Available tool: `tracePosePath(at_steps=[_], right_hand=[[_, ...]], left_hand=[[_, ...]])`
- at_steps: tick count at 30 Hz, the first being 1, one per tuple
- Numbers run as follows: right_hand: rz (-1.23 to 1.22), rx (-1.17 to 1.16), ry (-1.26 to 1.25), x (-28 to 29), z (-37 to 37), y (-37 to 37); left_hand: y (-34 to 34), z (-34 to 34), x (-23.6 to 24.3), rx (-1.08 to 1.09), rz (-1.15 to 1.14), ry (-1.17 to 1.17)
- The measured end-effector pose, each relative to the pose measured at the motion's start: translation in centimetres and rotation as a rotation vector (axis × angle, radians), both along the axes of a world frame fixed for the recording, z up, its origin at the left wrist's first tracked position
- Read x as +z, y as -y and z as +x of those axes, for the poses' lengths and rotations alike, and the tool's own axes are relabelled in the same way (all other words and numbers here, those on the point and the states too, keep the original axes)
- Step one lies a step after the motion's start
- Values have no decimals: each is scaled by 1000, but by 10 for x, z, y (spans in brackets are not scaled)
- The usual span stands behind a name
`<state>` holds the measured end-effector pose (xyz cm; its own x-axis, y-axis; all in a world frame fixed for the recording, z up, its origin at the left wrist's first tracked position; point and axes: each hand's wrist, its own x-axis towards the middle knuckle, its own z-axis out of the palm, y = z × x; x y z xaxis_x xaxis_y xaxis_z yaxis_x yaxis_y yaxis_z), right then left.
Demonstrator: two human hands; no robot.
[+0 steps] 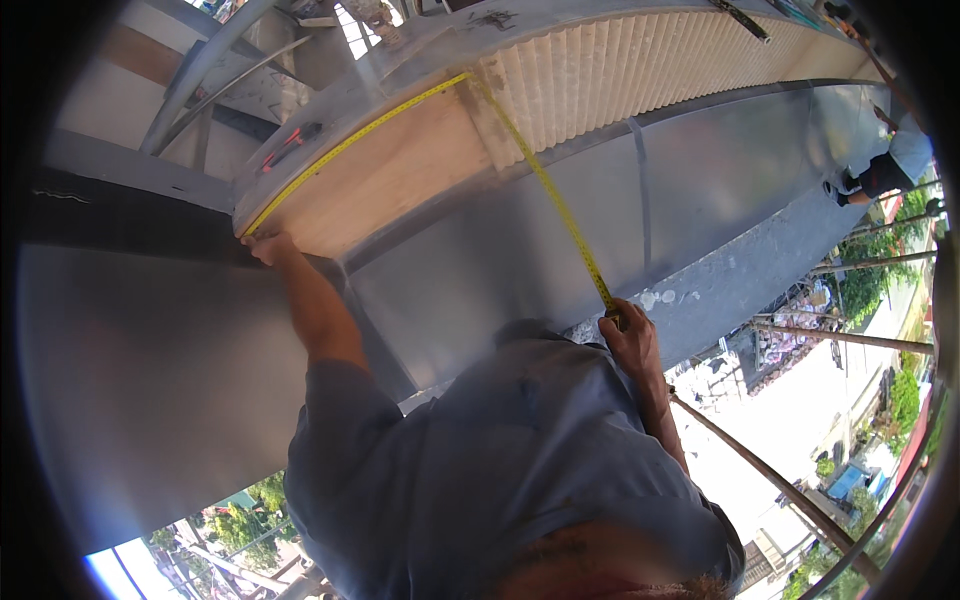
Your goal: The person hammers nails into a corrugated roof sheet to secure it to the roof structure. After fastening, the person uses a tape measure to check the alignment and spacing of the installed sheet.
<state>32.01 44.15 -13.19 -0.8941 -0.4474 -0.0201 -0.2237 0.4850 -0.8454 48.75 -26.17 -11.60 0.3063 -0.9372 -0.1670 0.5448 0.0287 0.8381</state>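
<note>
A yellow tape measure (545,180) is drawn out between my two hands. My left hand (263,249) is closed at the blade's end, at the left corner of a recessed plywood panel (400,165). From there the blade runs along the panel's far edge, bends sharply near the corrugated sheet, and comes back toward me across the grey metal panels (590,215). In front of my body on the right, my right hand (632,340) grips the tape's case, which the fingers mostly cover.
Beyond the tape, a red-handled tool (282,150) lies on the ledge. A pale corrugated sheet (620,75) stretches right, with a dark bar (742,22) across it. Another person (890,165) is at the far right. Scaffold poles (780,475) cross the drop to the ground below.
</note>
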Motion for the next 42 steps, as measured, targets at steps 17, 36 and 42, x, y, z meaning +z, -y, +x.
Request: tracePosePath(at_steps=[17,36,42], right_hand=[[102,91,210,38,-14,-4],[157,50,171,62,-10,-11],[259,77,140,51,-13,-16]], left_hand=[[24,19,-10,-43,-72,-226],[45,33,-24,-137,-141,-189],[26,33,-22,-31,-180,-142]])
